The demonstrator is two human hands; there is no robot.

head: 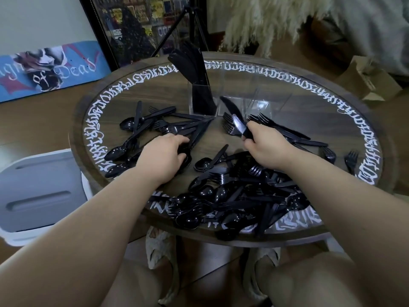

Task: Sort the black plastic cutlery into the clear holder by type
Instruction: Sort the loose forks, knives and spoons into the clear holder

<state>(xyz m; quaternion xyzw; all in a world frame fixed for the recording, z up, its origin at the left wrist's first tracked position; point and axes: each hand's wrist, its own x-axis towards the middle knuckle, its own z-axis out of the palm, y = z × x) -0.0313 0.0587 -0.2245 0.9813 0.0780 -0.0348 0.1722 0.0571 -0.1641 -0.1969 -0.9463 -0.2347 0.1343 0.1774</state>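
Observation:
The clear holder [254,100] stands at the back of the round table; its left compartment holds several black knives [194,69], the other compartments look empty. My right hand [265,147] grips black knives [234,116] by their handles, blades pointing up toward the holder. My left hand [166,155] lies on the left heap of spoons and knives [141,129], fingers curled round black pieces there. A big tangle of forks, spoons and knives [239,196] covers the near part of the table. More forks [287,134] lie to the right.
The round wooden table [276,69] has a glass top and white lettering along its rim. A white plastic box [37,191] stands at the left, cardboard boxes [371,80] at the right, a skateboard deck [48,69] and tripod behind.

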